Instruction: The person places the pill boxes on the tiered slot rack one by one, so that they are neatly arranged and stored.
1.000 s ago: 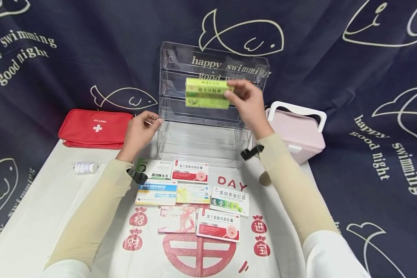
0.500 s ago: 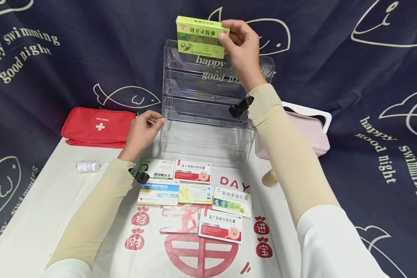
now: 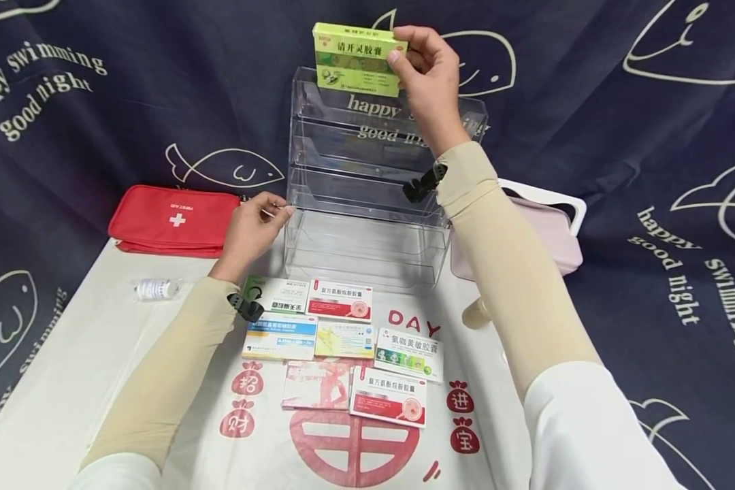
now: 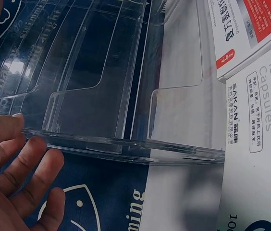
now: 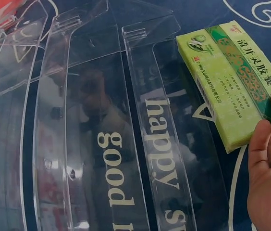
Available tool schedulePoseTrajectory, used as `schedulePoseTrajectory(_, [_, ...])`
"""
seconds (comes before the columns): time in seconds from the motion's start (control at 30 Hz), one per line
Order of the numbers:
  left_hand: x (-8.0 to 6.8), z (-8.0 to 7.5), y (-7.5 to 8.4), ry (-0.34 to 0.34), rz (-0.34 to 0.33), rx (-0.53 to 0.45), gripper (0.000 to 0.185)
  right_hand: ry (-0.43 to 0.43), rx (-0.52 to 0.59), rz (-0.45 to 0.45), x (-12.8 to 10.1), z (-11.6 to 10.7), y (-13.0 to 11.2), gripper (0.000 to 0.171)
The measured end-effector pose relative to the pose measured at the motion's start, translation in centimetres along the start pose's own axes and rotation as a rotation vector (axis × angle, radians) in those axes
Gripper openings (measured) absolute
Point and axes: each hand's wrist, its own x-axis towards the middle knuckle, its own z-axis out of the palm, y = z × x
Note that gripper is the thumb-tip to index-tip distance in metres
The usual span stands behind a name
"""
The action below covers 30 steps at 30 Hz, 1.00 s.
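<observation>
My right hand [image 3: 425, 71] pinches a green medicine box [image 3: 358, 60] by its right end and holds it upright just above the top tier of a clear acrylic tiered rack [image 3: 367, 190]. In the right wrist view the green medicine box [image 5: 231, 82] hangs over the rack's top slot [image 5: 174, 144], with my fingers [image 5: 265, 159] on its edge. My left hand [image 3: 254, 228] touches the rack's left front corner with its fingertips; the left wrist view shows those fingers [image 4: 22, 159] against the clear rack edge [image 4: 126, 144].
Several medicine boxes [image 3: 343, 347] lie flat on the white cloth in front of the rack. A red first-aid pouch [image 3: 171, 219] sits at the left, a small clear bottle [image 3: 154, 288] near it. A pink lidded box [image 3: 548, 231] stands right of the rack.
My right hand lifted the green box from in front of the rack's upper tiers to above its top edge, turning its printed face toward me. The left hand stayed at the rack's corner.
</observation>
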Motion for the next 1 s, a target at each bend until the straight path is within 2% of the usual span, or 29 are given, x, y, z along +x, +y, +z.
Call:
schedulePoseTrajectory(0.53, [-0.1,-0.1,0.3,-0.007,-0.014,0.023,0.023,-0.102,-0.098,0.057,-0.8,1.8,1.4,0.019])
schedulePoseTrajectory(0.87, [-0.1,-0.2,0.2,-0.016,-0.007,0.012,0.025,-0.124,-0.133,0.123,-0.6,1.9,3.1,0.018])
schedulePoseTrajectory(1.0, [0.0,-0.2,0.1,-0.012,0.000,0.016,0.025,-0.122,-0.151,0.119,-0.6,1.9,3.7,0.018])
